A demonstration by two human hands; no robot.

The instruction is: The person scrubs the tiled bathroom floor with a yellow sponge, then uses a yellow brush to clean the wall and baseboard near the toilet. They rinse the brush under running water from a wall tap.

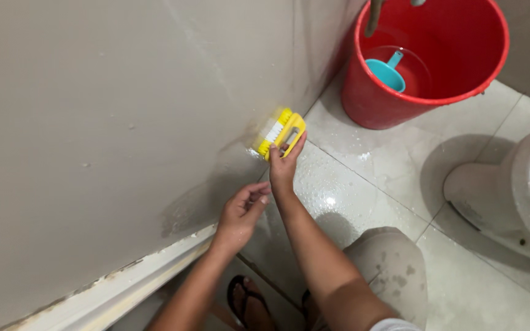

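My right hand (pixel 283 164) clamps its fingers on the yellow scrub brush (pixel 280 132), bristles against the wall (pixel 93 122) just above the wet floor (pixel 369 178); my left hand (pixel 240 214) — fingers loosely curled, holding nothing — rests near the wall; red bucket (pixel 400 104) well apart; forearms extended forward.

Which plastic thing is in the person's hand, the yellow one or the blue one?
The yellow brush, gripped by the right hand against the wall. The blue scoop lies in the red bucket, untouched.
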